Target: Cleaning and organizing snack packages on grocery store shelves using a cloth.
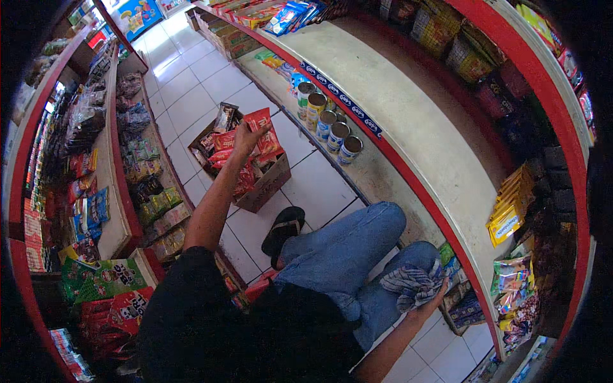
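Observation:
My left hand (246,138) is over a cardboard box (268,189) on the floor, its fingers closed on a shiny red snack packet (260,119). More red packets and some dark brown ones (225,119) fill the box. Down at the right, beside my bent knee, my right hand (431,302) grips a crumpled striped cloth (412,284) in dark and white.
To the right runs a long pale shelf (383,70) with a red edge. Several tins (329,124) stand on the low ledge beneath it. Yellow packets (511,204) sit farther along. Shelves of packaged snacks (96,210) line the left. White tiles (204,70) cover the floor.

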